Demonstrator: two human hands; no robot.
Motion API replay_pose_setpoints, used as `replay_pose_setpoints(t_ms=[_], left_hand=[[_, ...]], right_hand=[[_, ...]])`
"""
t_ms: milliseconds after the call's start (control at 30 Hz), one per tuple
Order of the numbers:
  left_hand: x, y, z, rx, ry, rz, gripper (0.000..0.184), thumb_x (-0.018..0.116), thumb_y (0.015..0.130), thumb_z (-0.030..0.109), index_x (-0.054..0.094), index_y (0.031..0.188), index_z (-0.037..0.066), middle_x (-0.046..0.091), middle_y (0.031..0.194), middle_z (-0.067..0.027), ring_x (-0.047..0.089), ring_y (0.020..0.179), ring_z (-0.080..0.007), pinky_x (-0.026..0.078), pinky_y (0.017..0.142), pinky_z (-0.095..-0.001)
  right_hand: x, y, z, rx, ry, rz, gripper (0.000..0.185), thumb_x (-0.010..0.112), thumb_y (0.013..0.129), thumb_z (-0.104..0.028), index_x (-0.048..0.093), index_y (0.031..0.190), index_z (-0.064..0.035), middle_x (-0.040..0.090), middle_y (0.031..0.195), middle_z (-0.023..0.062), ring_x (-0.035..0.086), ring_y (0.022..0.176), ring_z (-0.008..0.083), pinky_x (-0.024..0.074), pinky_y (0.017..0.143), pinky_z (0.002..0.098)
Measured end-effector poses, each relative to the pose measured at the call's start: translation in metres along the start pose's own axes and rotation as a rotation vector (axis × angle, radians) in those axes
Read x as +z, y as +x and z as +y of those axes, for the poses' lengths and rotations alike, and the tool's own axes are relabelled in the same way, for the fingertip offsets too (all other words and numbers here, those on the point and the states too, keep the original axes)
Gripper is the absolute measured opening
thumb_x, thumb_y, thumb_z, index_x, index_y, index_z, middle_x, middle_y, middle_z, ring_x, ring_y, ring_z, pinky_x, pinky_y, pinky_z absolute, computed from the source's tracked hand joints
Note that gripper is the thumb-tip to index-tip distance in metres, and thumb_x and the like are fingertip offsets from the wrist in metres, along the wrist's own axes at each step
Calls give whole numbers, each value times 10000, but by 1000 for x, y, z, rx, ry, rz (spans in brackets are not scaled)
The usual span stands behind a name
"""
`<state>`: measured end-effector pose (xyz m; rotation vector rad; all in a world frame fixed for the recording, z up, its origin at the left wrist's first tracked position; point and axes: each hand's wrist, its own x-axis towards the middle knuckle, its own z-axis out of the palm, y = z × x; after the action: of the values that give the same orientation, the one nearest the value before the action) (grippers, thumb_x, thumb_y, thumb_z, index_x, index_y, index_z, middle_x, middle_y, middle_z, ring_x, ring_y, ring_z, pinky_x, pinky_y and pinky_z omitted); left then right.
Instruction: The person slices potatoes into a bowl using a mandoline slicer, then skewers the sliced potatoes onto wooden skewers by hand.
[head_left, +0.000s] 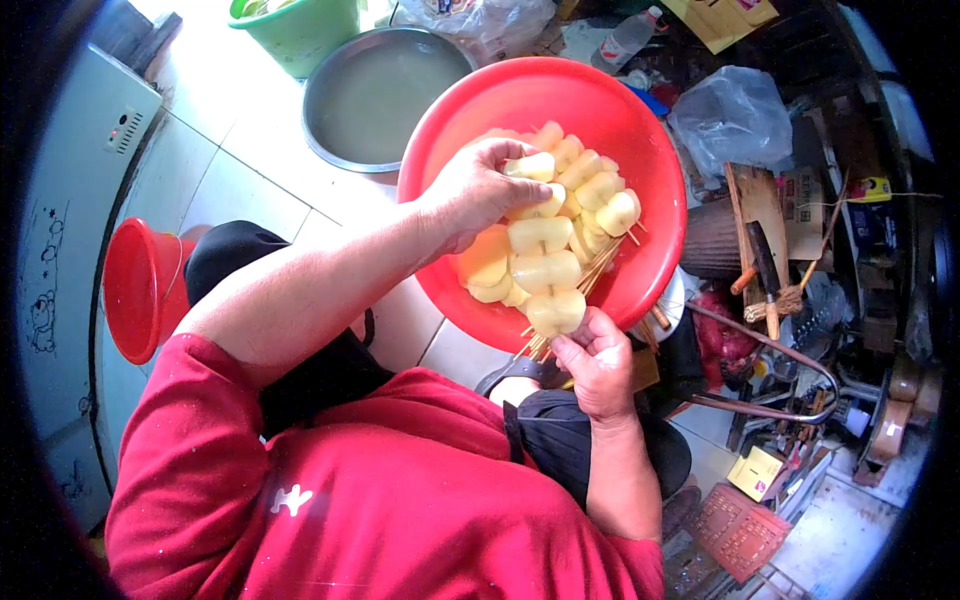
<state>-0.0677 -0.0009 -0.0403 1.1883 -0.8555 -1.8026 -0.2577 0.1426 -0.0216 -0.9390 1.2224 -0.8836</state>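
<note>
Over the large red basin, I hold a skewer of pale yellow slices, which look like potato, between my two hands. My left hand is closed on its far end, thumb and fingers around the slices there. At the near end, my right hand pinches just by the last slice; the stick's tip is hidden by the fingers. Below in the basin lie more loaded skewers, flat loose slices at the left, and a bundle of thin bamboo sticks leaning toward the near rim.
Behind the basin stand a metal bowl of cloudy liquid and a green bucket. A small red bucket is by my left leg. Right of the basin are a plastic bag, a bottle, a metal tube frame and clutter.
</note>
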Motion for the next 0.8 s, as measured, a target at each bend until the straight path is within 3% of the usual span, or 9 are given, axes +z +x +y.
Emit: replay_pose_setpoints(t_ms=[100, 167, 333, 400, 467, 733, 800], left_hand=[[-1, 0, 3, 34, 42, 46, 512, 740, 779, 126, 500, 1223, 35, 596, 1073, -84, 610, 914, -196, 519, 719, -328], [-3, 0, 8, -73, 81, 133, 541, 711, 811, 189, 460, 1264, 33, 575, 1088, -109, 606, 898, -203, 511, 722, -335], [-7, 0, 13, -90, 108, 109, 520, 657, 833, 194, 431, 1270, 25, 555, 1063, -122, 600, 845, -197, 503, 705, -341], [-7, -2, 15, -89, 110, 97, 504, 642, 834, 173, 428, 1265, 22, 551, 1050, -121, 597, 828, -191, 502, 698, -342], [-7, -4, 15, -77, 117, 79, 488, 633, 827, 148, 429, 1250, 16, 549, 1043, -118, 598, 830, -191, 503, 700, -334], [-16, -7, 19, -83, 128, 18, 523, 625, 796, 120, 431, 1265, -4, 542, 1086, -125, 613, 808, -163, 514, 690, -284], [-17, -10, 19, -82, 122, 11, 520, 623, 793, 110, 433, 1263, -5, 541, 1086, -123, 614, 795, -161, 514, 684, -281]], right_hand=[[-2, 2, -1, -6, 20, 3, 195, 572, 861, 15, 565, 1056, 20, 644, 1000, 66, 612, 901, 125, 474, 817, 255], [-7, 5, 0, 15, 23, 7, 209, 575, 860, 11, 564, 1068, 22, 644, 1008, 67, 611, 906, 126, 474, 820, 254], [-21, 20, -14, 52, -2, 51, 282, 592, 848, 4, 559, 1127, 27, 647, 1026, 66, 608, 905, 123, 476, 820, 249], [-30, 30, -25, 52, -75, 66, 261, 608, 844, -17, 579, 1101, 19, 651, 960, 42, 595, 822, 95, 477, 750, 230], [-39, 43, -35, 57, -206, 90, 244, 619, 838, -44, 600, 1078, 0, 622, 809, -15, 493, 631, 34, 397, 571, 184], [-79, 119, -48, 107, -380, 66, 175, 642, 799, -54, 636, 972, -23, 620, 771, -11, 522, 623, 55, 414, 561, 209], [-93, 138, -37, 63, -653, 175, 191, 661, 789, -76, 636, 967, -11, 640, 787, 14, 567, 680, 72, 450, 604, 220]])
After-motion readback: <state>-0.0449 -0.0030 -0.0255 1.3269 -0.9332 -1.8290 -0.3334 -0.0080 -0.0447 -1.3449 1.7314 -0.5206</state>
